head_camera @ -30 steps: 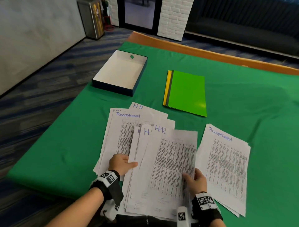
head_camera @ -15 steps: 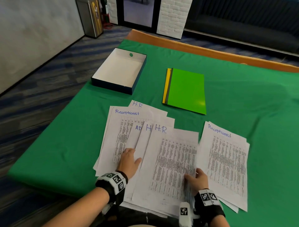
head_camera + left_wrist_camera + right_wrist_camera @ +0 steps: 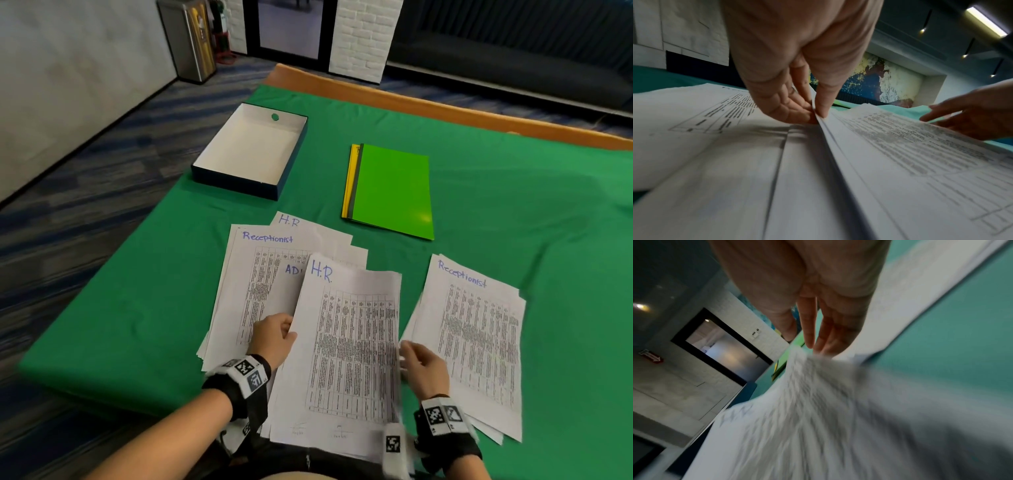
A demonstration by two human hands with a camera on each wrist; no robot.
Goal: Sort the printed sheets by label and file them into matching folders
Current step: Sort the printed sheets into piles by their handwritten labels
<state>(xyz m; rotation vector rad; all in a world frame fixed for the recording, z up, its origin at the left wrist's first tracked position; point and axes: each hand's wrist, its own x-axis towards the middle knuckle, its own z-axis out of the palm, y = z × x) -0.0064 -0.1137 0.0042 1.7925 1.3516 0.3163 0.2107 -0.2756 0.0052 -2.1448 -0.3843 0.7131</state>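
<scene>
Beyond my left hand, white sheets with blue labels; farther off, green and yellow folders.

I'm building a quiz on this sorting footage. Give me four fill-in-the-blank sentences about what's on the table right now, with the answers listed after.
1. The left hand pinches the edge of sheets whose top sheet is labelled ____.
2. The separate pile beside the right hand is labelled ____.
3. The top folder is ____ in colour.
4. The open box holds ____ sheets.

Answers: H.R; Receptionist; green; no
</scene>
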